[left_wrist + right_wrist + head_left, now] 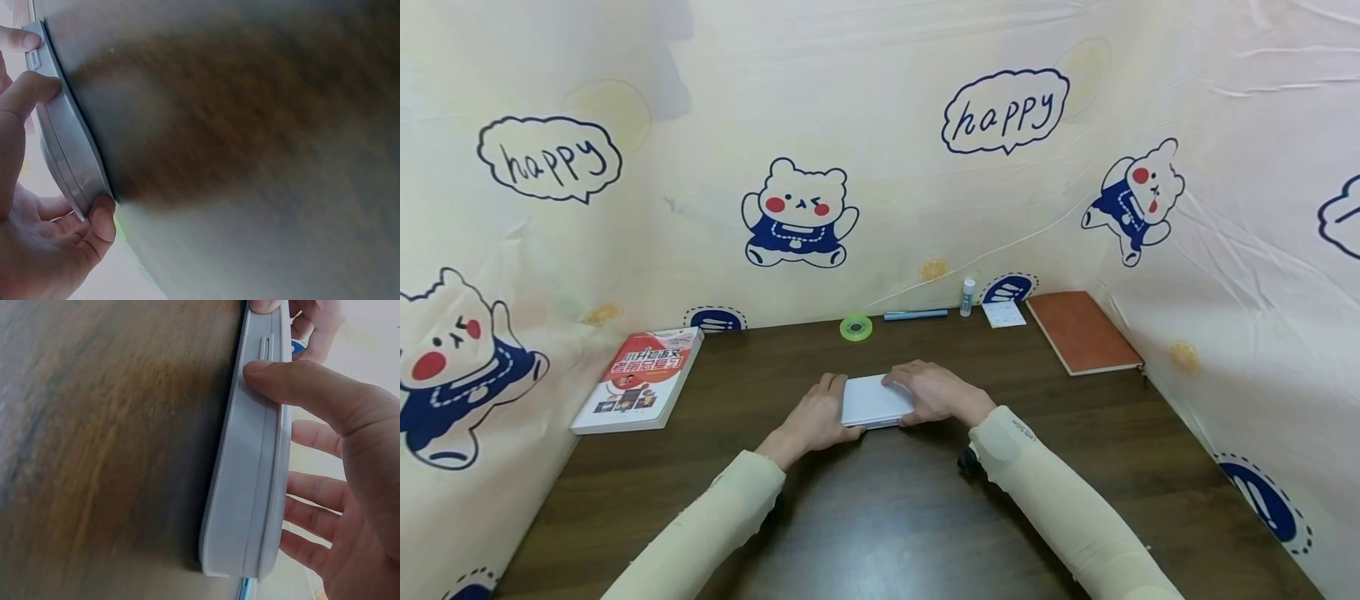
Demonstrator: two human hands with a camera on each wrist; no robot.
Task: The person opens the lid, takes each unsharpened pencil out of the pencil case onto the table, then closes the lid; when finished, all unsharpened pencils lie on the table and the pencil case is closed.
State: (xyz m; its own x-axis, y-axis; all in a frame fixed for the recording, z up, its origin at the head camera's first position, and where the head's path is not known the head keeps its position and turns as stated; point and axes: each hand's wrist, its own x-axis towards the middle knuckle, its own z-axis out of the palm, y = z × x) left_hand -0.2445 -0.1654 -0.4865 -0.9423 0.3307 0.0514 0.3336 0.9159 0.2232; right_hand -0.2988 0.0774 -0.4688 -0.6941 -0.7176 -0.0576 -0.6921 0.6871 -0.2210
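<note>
A flat white plastic case point(874, 398) lies on the brown table in front of me, its grey side and small front catch visible in both wrist views. My left hand point(822, 414) holds its left end; in the left wrist view the thumb presses the front side and a fingertip curls around the case's point(69, 134) far corner. On the other end, my right hand point(938, 392) grips with its thumb on the front side near the catch. The right wrist view shows the other fingers behind the case point(244, 469). Its lid looks closed.
A thick red-and-white book point(640, 379) lies at the left. Along the back are a green tape roll point(856, 327), a blue pen point(916, 315), an upright glue stick point(967, 297) and a small paper point(1003, 314). A brown notebook point(1084, 332) lies at the right.
</note>
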